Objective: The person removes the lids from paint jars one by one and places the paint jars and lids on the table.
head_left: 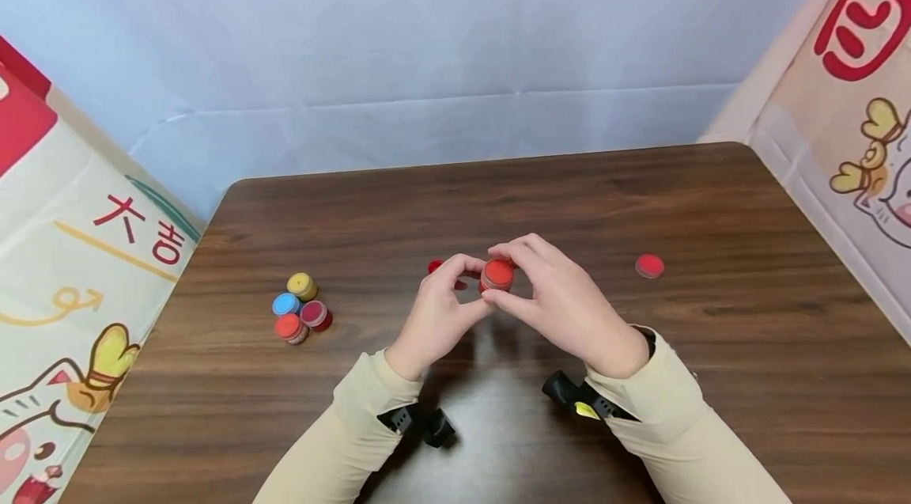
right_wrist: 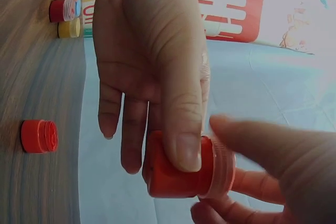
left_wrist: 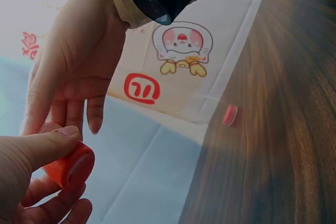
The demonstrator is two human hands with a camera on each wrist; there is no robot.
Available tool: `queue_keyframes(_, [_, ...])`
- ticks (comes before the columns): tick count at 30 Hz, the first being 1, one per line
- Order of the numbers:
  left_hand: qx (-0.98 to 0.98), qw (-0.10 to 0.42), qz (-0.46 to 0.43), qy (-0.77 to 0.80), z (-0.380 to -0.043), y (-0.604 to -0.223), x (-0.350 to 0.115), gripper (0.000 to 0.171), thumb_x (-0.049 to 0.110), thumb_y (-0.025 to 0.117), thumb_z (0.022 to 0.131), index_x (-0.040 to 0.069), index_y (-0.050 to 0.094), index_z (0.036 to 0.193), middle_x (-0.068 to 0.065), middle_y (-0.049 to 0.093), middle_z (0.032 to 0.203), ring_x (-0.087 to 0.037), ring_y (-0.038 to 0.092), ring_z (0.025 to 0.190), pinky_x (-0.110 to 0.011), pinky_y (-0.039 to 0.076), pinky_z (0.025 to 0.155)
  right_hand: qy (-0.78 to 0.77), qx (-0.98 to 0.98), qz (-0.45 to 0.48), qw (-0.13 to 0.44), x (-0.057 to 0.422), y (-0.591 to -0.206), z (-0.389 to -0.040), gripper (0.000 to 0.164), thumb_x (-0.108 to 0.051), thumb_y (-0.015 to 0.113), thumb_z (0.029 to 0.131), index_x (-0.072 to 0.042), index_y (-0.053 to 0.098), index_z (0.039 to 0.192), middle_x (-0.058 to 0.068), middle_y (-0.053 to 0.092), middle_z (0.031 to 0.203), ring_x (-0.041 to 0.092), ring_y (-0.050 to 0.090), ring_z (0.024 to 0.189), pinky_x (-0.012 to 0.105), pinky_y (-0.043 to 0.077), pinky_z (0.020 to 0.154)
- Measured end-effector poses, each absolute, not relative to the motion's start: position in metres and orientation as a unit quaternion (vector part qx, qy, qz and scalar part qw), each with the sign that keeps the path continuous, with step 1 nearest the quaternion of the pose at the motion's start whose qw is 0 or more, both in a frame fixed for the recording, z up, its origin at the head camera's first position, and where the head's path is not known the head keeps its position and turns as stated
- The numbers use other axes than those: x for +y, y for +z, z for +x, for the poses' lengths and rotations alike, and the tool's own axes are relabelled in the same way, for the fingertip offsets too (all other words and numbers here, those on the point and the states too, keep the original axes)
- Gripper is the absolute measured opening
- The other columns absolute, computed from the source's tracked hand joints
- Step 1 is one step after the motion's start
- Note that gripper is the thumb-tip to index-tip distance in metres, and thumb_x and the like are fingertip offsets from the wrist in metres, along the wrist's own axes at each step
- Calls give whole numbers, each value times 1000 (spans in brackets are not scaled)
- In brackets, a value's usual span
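Observation:
Above the middle of the table, both hands hold a small red paint jar [right_wrist: 176, 174] with a clear-rimmed red lid [head_left: 498, 273]. The thumb and fingers of my left hand [head_left: 437, 318] grip the jar's body, as the right wrist view shows. My right hand [head_left: 565, 310] has its thumb and fingers around the lid; its index finger looks blurred in the right wrist view. Behind the left hand, an uncapped red paint jar [right_wrist: 37, 136] stands upright on the table, partly hidden in the head view. A loose red lid [head_left: 649, 266] lies to the right of the hands.
At the left of the wooden table [head_left: 569, 203], a yellow-lidded jar [head_left: 302, 286], a blue-lidded jar [head_left: 286, 305], an orange-red jar [head_left: 291, 328] and a dark red jar [head_left: 316, 316] stand close together. Pale cloth [head_left: 398, 53] hangs beyond the far edge; printed sheets flank the sides.

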State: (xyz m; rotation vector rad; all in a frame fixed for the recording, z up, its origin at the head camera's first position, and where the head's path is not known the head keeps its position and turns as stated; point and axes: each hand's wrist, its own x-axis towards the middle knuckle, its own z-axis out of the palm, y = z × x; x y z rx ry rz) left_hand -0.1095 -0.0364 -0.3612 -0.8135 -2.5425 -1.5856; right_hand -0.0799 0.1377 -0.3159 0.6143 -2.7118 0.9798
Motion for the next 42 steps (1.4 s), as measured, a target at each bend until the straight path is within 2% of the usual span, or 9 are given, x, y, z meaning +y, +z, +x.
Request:
queue_keyframes(9, [-818,16,-266,-510,-110,-363,-36,28,9,74,78,7,60,102,0,62,100,-13,55,95,-37,47,83,336,-904,253,82,139,-315,-82,41,-9,71,82,-7,57,120,1,57,114,12,55,100,32,48,83])
queue_keyframes(13, [-818,24,-270,-507,-112,-362,-36,28,11,75,78,8,60,103,1,62,100,-13,55,95,-37,46,83,333,-906,248,88,140,-313,-82,47,-17,75,80,-7,56,122,3,56,118,15,54,104,33,48,85])
queue_keyframes(17, [-818,26,-267,-509,-112,-361,-35,27,10,75,78,8,61,102,0,62,99,-13,55,94,-37,46,83,322,-916,212,106,140,-315,-83,50,-30,76,78,-8,58,119,0,56,109,13,54,94,31,48,75])
queue_keyframes(20, [-817,22,-264,-512,-112,-361,-35,27,9,74,78,7,61,101,0,62,98,-14,56,94,-38,47,83,326,-917,204,104,140,-316,-83,45,-27,74,80,-8,59,118,0,56,105,12,55,90,30,47,72])
queue_keyframes(25, [-815,21,-268,-513,-114,-361,-36,28,10,75,78,7,61,102,-1,61,99,-14,55,94,-41,47,84,346,-905,233,88,141,-314,-84,40,-14,72,82,-6,58,119,2,57,112,13,57,97,32,48,81])
queue_keyframes(29, [-814,25,-268,-515,-114,-361,-35,29,11,75,78,8,61,103,0,61,99,-13,55,95,-41,46,84,350,-903,234,88,143,-311,-83,47,-18,75,80,-6,57,121,2,56,116,15,57,102,33,48,85])
queue_keyframes(33, [-815,14,-263,-516,-111,-361,-36,26,9,73,79,9,61,102,2,62,99,-12,55,94,-39,46,84,344,-913,201,90,142,-315,-80,48,-28,77,78,-7,59,117,0,57,108,16,58,96,33,48,80])
queue_keyframes(37, [-816,5,-261,-516,-109,-363,-36,26,8,72,79,9,61,102,2,62,99,-12,55,94,-38,46,84,342,-916,189,93,139,-319,-78,38,-23,76,79,-8,62,110,-1,56,101,15,58,90,32,49,76])
queue_keyframes(42, [-815,19,-268,-513,-111,-363,-34,27,9,74,79,9,60,103,2,61,99,-12,55,93,-37,46,82,333,-911,224,95,141,-318,-79,37,-16,72,82,-5,61,116,2,57,109,15,57,95,32,49,81])
